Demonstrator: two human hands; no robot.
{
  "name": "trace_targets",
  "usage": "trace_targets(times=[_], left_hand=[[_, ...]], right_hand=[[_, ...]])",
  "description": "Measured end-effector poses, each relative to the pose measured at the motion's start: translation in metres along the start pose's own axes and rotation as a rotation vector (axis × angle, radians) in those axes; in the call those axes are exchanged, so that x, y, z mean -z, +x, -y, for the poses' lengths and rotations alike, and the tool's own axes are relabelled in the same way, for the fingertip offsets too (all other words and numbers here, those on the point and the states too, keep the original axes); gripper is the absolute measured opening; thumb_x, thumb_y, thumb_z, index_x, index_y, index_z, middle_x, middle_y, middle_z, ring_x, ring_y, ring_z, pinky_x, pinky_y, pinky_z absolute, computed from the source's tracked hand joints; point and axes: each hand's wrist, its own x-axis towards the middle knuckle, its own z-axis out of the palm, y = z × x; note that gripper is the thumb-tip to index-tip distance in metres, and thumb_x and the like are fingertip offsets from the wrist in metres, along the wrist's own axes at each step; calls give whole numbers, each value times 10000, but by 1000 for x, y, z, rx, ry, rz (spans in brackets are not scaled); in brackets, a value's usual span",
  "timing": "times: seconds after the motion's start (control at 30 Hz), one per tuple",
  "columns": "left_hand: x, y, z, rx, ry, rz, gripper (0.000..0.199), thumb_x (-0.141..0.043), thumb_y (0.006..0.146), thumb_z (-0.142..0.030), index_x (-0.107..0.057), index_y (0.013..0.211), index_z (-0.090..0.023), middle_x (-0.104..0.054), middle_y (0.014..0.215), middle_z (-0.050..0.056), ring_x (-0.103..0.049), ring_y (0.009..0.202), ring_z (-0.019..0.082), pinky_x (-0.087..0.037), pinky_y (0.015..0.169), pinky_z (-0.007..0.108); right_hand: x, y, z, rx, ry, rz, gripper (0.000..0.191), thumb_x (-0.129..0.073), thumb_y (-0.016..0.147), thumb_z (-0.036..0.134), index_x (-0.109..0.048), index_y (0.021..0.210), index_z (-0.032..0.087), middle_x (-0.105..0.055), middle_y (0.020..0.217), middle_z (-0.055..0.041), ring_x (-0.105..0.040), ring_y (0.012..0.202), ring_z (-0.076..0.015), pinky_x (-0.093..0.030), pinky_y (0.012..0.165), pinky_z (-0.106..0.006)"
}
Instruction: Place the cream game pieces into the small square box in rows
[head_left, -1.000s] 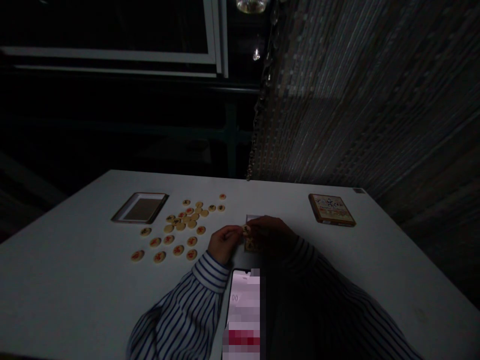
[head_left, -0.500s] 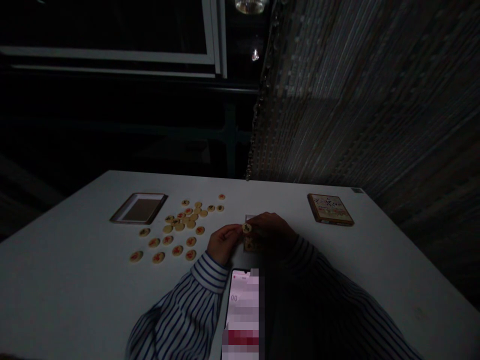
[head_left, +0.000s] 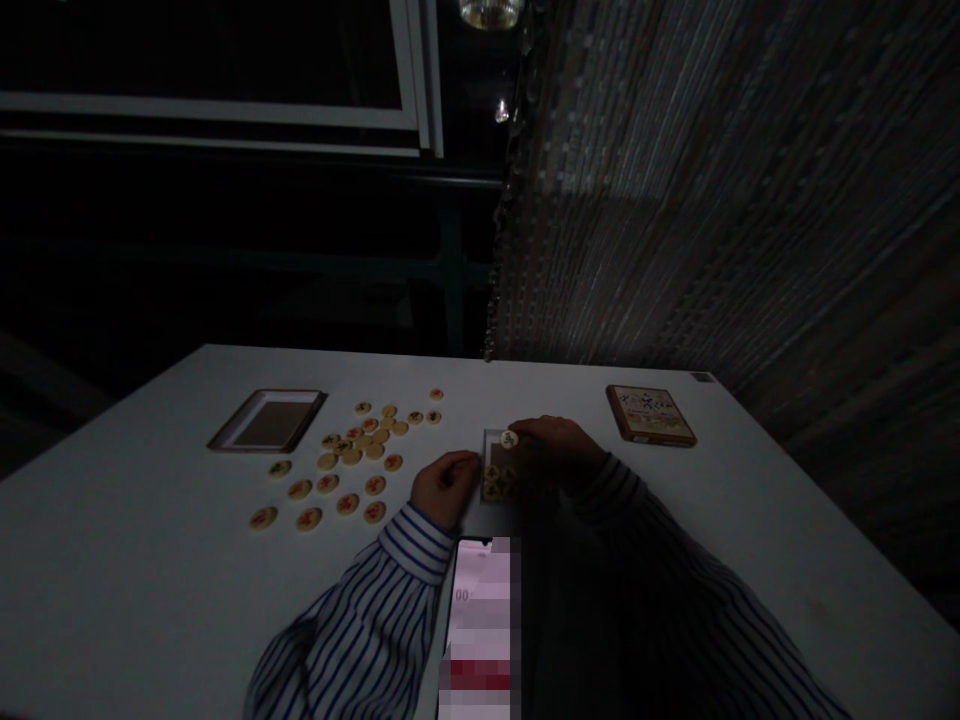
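Between my hands lies a small tray (head_left: 487,501) with several round pieces (head_left: 492,488) in its near part. My right hand (head_left: 559,448) pinches a round piece with a dark character (head_left: 508,440) over the tray's far part. Beside the tray's left edge, my left hand (head_left: 445,488) is curled with thumb and forefinger together; nothing shows between them. Several round wooden pieces with red or dark characters, such as one red-marked piece (head_left: 308,519), are scattered to the left, and some show plain faces.
An open shallow box (head_left: 218,440) sits at the table's left, and a box with a printed lid (head_left: 651,414) at the right. A lit phone (head_left: 480,600) lies near my left wrist. Behind the white table (head_left: 135,560) hangs a string curtain (head_left: 637,200).
The piece that was between both hands is now in my right hand alone, over the tray's far part. My left hand has come away from it, and more of the tray shows.
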Motion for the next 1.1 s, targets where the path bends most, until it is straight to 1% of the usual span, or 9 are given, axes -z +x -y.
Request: trace_targets(times=[0.2,0.4,0.47,0.57,0.73,0.9,1.1], left_hand=[[0,-1,7,-102,227,27,253,-489,702,-299,-620,853,-144,-647,759,55,-582,689,146,-471,663,277],[-2,-1,12,-164,331,44,233,-486,704,-282,-622,852,-166,-646,798,52,-580,720,151,-468,684,284],[-1,-1,11,-170,353,57,233,-483,707,-282,-621,855,-167,-645,802,52,-580,728,153,-466,690,287],[0,-2,9,-182,376,68,227,-482,709,-273,-619,854,-166,-645,800,50,-578,731,154,-465,691,289],[-1,-2,11,-201,397,61,219,-490,702,-266,-619,854,-175,-644,797,42,-575,731,152,-462,688,291],[-3,-2,14,-215,397,49,218,-493,700,-274,-623,846,-178,-646,783,40,-574,715,151,-461,677,289],[-4,-3,14,-215,397,45,204,-496,701,-269,-625,832,-180,-647,780,41,-576,728,157,-461,682,292]], right_hand=[[-2,-1,-9,-49,-50,61,312,-433,755,344,-548,999,188,-630,919,-35,-565,828,-160,-382,700,-230],[-10,-2,-17,-61,-125,136,315,-390,767,327,-554,995,184,-642,880,-55,-586,789,-173,-386,649,-234],[-13,-3,-19,-74,-149,168,307,-391,761,317,-551,998,206,-644,868,-50,-587,782,-179,-387,631,-240],[-15,-3,-21,-86,-197,219,309,-416,739,353,-555,989,238,-643,849,-49,-587,771,-193,-389,608,-253],[-13,-3,-19,-66,-246,284,313,-401,740,393,-575,959,252,-636,896,-56,-582,808,-205,-402,646,-293],[-15,-3,-17,-57,-268,309,309,-381,750,389,-595,916,241,-629,920,-62,-569,853,-210,-403,680,-319],[-19,-3,-16,-69,-276,339,314,-403,735,403,-599,897,218,-634,892,-79,-578,829,-227,-405,676,-346]])
